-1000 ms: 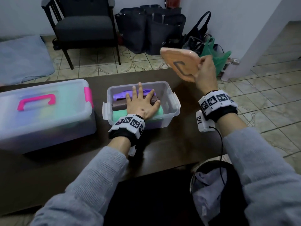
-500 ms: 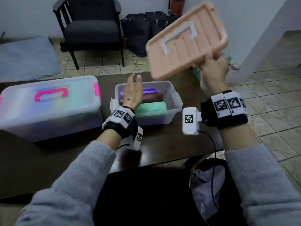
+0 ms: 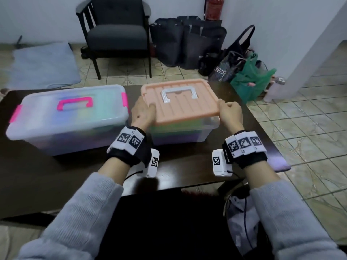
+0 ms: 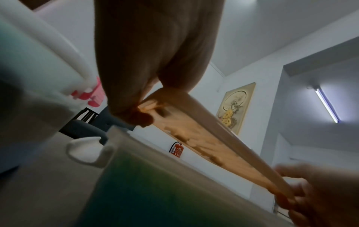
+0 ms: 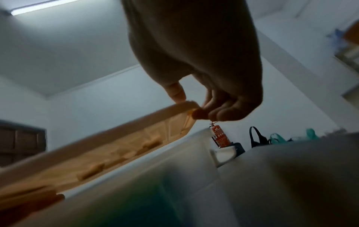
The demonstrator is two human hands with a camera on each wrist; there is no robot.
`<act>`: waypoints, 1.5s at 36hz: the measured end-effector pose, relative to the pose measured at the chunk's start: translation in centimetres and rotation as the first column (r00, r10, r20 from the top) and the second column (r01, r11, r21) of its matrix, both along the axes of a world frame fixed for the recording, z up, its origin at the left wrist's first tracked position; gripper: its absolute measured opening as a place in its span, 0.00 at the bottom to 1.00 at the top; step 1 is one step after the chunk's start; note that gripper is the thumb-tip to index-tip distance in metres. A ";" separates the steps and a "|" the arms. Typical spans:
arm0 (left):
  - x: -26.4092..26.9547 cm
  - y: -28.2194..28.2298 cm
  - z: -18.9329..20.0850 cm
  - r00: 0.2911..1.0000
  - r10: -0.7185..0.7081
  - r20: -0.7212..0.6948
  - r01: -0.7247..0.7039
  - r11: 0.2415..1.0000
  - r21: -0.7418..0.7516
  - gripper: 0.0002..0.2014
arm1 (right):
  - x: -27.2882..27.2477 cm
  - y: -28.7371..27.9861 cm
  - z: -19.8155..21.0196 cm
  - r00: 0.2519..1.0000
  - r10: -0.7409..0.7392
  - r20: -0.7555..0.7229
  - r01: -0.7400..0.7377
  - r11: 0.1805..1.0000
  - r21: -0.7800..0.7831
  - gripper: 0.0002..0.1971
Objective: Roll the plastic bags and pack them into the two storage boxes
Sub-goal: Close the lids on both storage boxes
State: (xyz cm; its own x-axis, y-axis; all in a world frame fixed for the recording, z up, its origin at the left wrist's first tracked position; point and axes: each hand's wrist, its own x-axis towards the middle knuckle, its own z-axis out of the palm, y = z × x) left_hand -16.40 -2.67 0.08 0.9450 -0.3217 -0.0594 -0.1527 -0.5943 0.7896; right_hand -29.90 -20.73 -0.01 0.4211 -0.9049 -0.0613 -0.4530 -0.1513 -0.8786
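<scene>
Both hands pinch the peach lid (image 3: 180, 102): left hand (image 3: 142, 113) at its near-left corner, right hand (image 3: 230, 112) at its near-right. Between them it hovers just above the smaller storage box (image 3: 180, 134), unseated. Closing step, apparently; next, lower squarely and press down.

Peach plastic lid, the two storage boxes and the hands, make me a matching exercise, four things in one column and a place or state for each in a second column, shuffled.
Column one:
1. peach plastic lid with white handle
2. large clear storage box with pink handle
3. left hand
4. grey armchair

Column two:
A. on the tiled floor beyond the table
B. closed, on the table's left part
C. held at both ends over the small clear box
D. grips the lid's left end

Pairs: 1-C, 2-B, 3-D, 4-A
</scene>
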 end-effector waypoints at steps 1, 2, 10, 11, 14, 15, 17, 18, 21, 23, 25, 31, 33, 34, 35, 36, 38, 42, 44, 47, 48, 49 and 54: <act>-0.1 0.0 -0.3 1.000 -0.022 0.005 0.022 0.999 0.035 0.18 | -0.1 0.0 0.0 0.999 -0.009 -0.032 0.008 1.000 -0.028 0.15; -0.1 0.1 -0.5 0.999 -0.032 0.013 0.032 0.998 0.061 0.18 | -0.2 -0.1 -0.2 0.998 -0.007 -0.067 0.003 0.999 -0.048 0.14; 0.0 0.3 -1.1 0.999 -0.026 -0.022 0.031 0.973 0.227 0.20 | 0.1 -0.2 -0.9 0.977 0.093 -0.190 -0.097 0.995 -0.014 0.12; -0.1 0.3 -1.2 0.998 -0.021 -0.051 0.032 0.975 0.219 0.19 | 0.2 -0.1 -0.9 0.978 0.107 -0.180 -0.106 0.994 0.013 0.14; -0.5 0.2 -1.3 0.995 0.017 -0.102 0.005 0.978 0.208 0.21 | 0.7 -0.2 -0.8 0.977 0.118 -0.177 -0.112 0.993 0.044 0.16; -0.5 0.2 -1.4 0.995 0.019 -0.097 0.001 0.979 0.203 0.21 | 0.9 -0.1 -0.8 0.978 0.113 -0.177 -0.107 0.993 0.042 0.16; -0.4 0.3 -1.7 0.996 0.023 -0.083 -0.006 0.980 0.199 0.21 | 1.1 0.0 -0.8 0.977 0.108 -0.186 -0.103 0.994 0.034 0.17; -0.3 0.3 -1.9 0.997 0.023 -0.076 -0.007 0.980 0.198 0.21 | 1.2 0.0 -0.9 0.977 0.107 -0.187 -0.103 0.994 0.031 0.17; -0.1 0.3 -2.2 0.999 0.018 -0.046 -0.009 0.982 0.186 0.20 | 1.4 -0.1 -1.1 0.977 0.114 -0.180 -0.109 0.993 0.038 0.16; -0.3 0.2 -2.2 0.999 0.021 -0.030 -0.015 0.984 0.180 0.19 | 1.5 -0.2 -1.4 0.976 0.126 -0.178 -0.121 0.992 0.036 0.16; -0.5 -0.1 -2.1 0.999 0.036 -0.028 -0.030 0.984 0.178 0.18 | 1.6 -0.3 -1.6 0.975 0.133 -0.177 -0.129 0.991 0.035 0.16; 0.8 -1.0 -1.7 0.999 0.048 0.003 -0.048 0.985 0.164 0.17 | 1.6 -0.6 -2.0 0.983 0.110 -0.147 -0.101 0.993 0.069 0.24; 0.7 -1.5 -1.2 0.997 0.054 0.060 -0.066 0.972 0.223 0.21 | 1.6 -0.8 -2.2 0.986 0.101 -0.135 -0.089 0.992 0.089 0.28; 0.4 -1.8 -0.9 0.991 0.042 0.129 -0.075 0.961 0.265 0.25 | 1.6 -0.9 -2.3 0.987 0.096 -0.132 -0.083 0.992 0.099 0.30; 0.0 -2.2 -0.6 0.977 0.009 0.214 -0.073 0.953 0.295 0.28 | 1.6 -1.0 -2.4 0.988 0.092 -0.127 -0.078 0.991 0.111 0.32; -0.4 -2.7 -0.3 0.955 -0.042 0.295 -0.050 0.953 0.299 0.30 | 1.7 -1.1 -2.5 0.989 0.089 -0.120 -0.074 0.990 0.120 0.34; -0.8 -4.2 0.0 0.895 -0.193 0.401 0.074 0.953 0.292 0.28 | 1.7 -1.3 -2.7 0.992 0.074 -0.106 -0.059 0.989 0.139 0.37; -1.0 -7.7 -0.5 0.799 -0.511 0.317 0.352 0.825 0.442 0.24 | 1.7 -1.1 -2.9 0.998 0.047 -0.043 -0.035 0.966 0.257 0.38; -0.8 -9.2 -0.9 0.771 -0.591 0.236 0.418 0.750 0.512 0.23 | 2.0 -1.2 -3.3 1.000 0.020 -0.006 -0.017 0.948 0.316 0.35; -0.6 -10.5 -1.0 0.738 -0.648 0.185 0.459 0.685 0.566 0.23 | 2.1 -1.2 -3.6 0.998 0.007 0.069 -0.031 0.930 0.366 0.22; -0.6 -10.7 -1.1 0.733 -0.658 0.173 0.470 0.674 0.570 0.23 | 2.1 -1.3 -3.6 0.997 0.014 0.078 -0.043 0.925 0.378 0.19; -0.6 -10.9 -1.2 0.730 -0.664 0.160 0.479 0.665 0.573 0.23 | 2.1 -1.3 -3.6 0.996 0.020 0.086 -0.051 0.923 0.381 0.17; -0.4 -11.1 -2.1 0.728 -0.668 0.158 0.468 0.652 0.597 0.24 | 2.5 -1.5 -3.7 0.989 0.051 0.142 -0.101 0.923 0.371 0.11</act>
State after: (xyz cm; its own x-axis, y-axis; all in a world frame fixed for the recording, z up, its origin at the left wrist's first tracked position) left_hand -16.84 -13.75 -2.06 0.5666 -0.8192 -0.0894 -0.7853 -0.5696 0.2426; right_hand -27.38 -22.20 -3.69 0.5142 -0.7907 -0.3322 -0.3340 0.1721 -0.9267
